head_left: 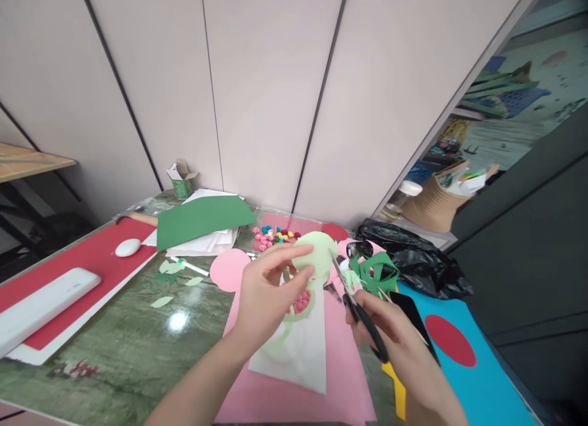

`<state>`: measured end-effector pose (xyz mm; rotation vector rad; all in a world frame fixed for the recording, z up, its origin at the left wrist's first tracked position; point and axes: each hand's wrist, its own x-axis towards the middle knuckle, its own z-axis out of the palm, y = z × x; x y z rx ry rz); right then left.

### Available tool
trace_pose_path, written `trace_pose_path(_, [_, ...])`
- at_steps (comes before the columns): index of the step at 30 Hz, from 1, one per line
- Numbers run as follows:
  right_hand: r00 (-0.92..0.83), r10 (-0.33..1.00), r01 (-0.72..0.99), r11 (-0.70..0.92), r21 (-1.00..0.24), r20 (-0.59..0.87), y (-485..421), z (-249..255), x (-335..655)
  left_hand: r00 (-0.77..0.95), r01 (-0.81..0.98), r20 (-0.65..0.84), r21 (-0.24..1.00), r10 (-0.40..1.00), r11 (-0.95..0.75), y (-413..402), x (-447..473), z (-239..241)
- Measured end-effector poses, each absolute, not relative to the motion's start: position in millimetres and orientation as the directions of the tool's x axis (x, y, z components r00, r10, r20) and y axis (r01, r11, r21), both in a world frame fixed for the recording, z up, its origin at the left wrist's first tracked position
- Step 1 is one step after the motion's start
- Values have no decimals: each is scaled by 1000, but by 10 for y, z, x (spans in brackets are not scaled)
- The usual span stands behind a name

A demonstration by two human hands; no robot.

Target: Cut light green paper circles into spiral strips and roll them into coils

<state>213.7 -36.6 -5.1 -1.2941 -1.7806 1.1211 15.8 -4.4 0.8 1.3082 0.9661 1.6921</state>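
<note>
My left hand [271, 291] pinches a light green paper circle [316, 254] between thumb and fingers, raised above the table. In my right hand [390, 331] is a pair of scissors [367, 325] with black handles, its blades reaching the circle's right edge. Below lie a white sheet [301, 365] and a larger pink sheet [349, 389]. On the white sheet, partly behind my left hand, are a light green ring shape and small pink pieces [302, 301]. A pink paper circle [229, 270] rests left of my left hand.
Green paper strips [374, 273] and a black plastic bag [413, 260] lie to the right, beside blue paper [473, 377] with a red circle [450, 340]. Green paper [202, 220], leaf cutouts [162, 302], a marker [190, 266], a mouse [127, 247] and a long white case [50, 306] are leftward.
</note>
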Motion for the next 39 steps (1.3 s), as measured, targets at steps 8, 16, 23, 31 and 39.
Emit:
trace_pose_path(8, [-267, 964, 382, 105, -918, -1, -366, -37, 2038, -108, -112, 387, 910, 916, -398, -51, 144, -21])
trace_pose_path(16, [-281, 959, 410, 140, -901, 21, -354, -48, 2003, -105, -94, 390, 912, 915, -400, -39, 125, -39])
trace_pose_path(23, [-302, 952, 389, 175, -905, 55, -373, -49, 2022, -102, -52, 409, 908, 907, -415, -49, 106, -46])
trace_pose_path(31, [-305, 950, 406, 197, -892, 71, -364, -27, 2030, -102, -56, 430, 898, 897, -436, -35, 94, -14])
trace_pose_path(39, [-303, 951, 431, 201, -880, 69, -376, -37, 2049, -97, -87, 429, 895, 898, -437, -50, 71, 2])
